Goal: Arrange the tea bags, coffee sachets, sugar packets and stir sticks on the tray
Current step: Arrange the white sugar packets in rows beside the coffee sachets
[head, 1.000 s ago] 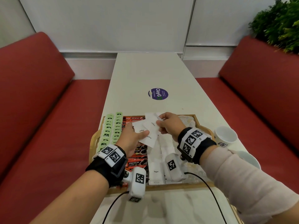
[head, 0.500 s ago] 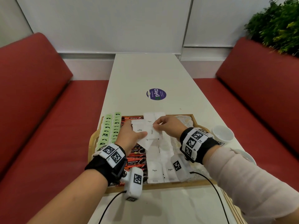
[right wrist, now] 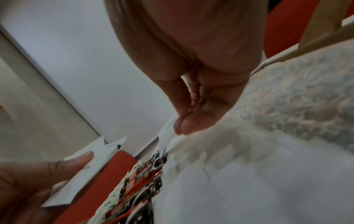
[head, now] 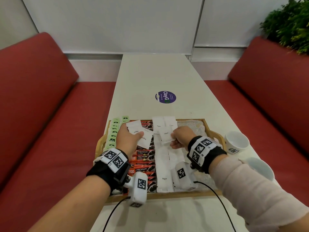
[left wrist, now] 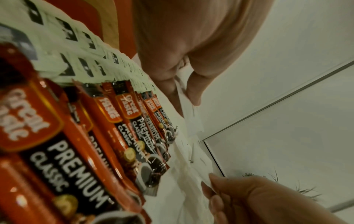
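A wooden tray [head: 207, 127] lies at the near end of the table. It holds green tea bags [head: 113, 134] in rows at the left, orange coffee sachets [head: 142, 158] beside them, and white sugar packets [head: 163, 166] in the middle. My left hand [head: 129, 139] holds a small fan of sugar packets [head: 139, 134] above the coffee sachets. My right hand [head: 179, 136] pinches one sugar packet [head: 165, 135] over the white rows; its thumb and fingers [right wrist: 188, 121] close on the packet's corner. No stir sticks show.
Two white cups [head: 236, 143] stand on the table right of the tray. A round purple sticker [head: 165, 97] lies on the table [head: 158, 72] beyond it. Red bench seats [head: 50, 114] flank both sides. A green plant [head: 291, 22] stands at the far right.
The hands have drawn apart: the right hand has pulled one sugar packet out of the left hand's bunch and carried it right, over the white rows. The left hand moved slightly left.
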Demonstrator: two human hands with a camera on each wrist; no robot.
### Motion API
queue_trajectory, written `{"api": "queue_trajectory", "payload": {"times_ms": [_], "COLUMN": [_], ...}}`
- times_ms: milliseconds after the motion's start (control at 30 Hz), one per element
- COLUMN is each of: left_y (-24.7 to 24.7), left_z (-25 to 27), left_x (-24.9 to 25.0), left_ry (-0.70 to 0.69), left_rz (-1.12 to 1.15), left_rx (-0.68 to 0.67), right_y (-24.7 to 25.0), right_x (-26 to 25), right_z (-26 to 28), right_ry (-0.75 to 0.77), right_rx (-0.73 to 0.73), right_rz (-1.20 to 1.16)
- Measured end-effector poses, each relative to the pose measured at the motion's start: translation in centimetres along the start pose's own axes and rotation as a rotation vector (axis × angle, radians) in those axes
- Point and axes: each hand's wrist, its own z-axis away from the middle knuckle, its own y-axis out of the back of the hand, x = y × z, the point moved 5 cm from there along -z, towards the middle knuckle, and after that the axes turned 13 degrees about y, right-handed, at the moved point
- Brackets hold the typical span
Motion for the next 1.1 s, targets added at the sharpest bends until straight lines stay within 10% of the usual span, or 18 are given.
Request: {"api": "queue_trajectory", "payload": {"times_ms": [700, 1100], "left_y": [-0.2, -2.7], "left_z": [-0.6, 1.2], "left_x": [-0.7, -0.7], "left_ry": [0.042, 0.006], "left_rz": [0.088, 0.054], "left_rx": [-0.028, -0.079], "right_y": [-1.4, -2.0], "right_x": [0.0, -0.9], "right_z": [-2.2, 1.8], "right_ry": [0.196, 0.350], "right_rx": [0.062, -0.123], "right_rz": [0.612, 0.044]}}
